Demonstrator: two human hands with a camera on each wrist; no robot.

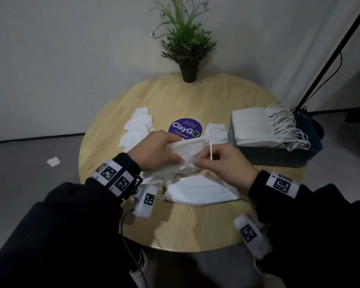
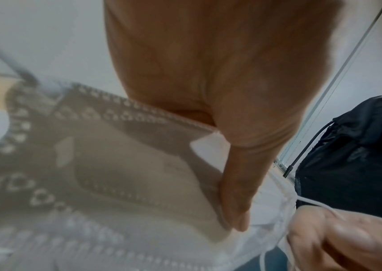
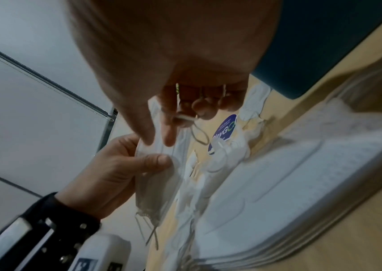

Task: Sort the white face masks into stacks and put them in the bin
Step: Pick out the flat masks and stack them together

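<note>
Both hands grip folded mask — right wrist view alone shows pinched ear loop.

1. We're looking at a dim, greyish head view; soft overhead light, no glare on the table.
2. Our dark sleeves sink into near-black, detail lost.
3. Wide-angle bending curves the table's edge and the wall line.
4. In the left wrist view, the mask is smeared and out of focus.
5. In the right wrist view, the mask stack streaks with blur toward the right edge.
</note>
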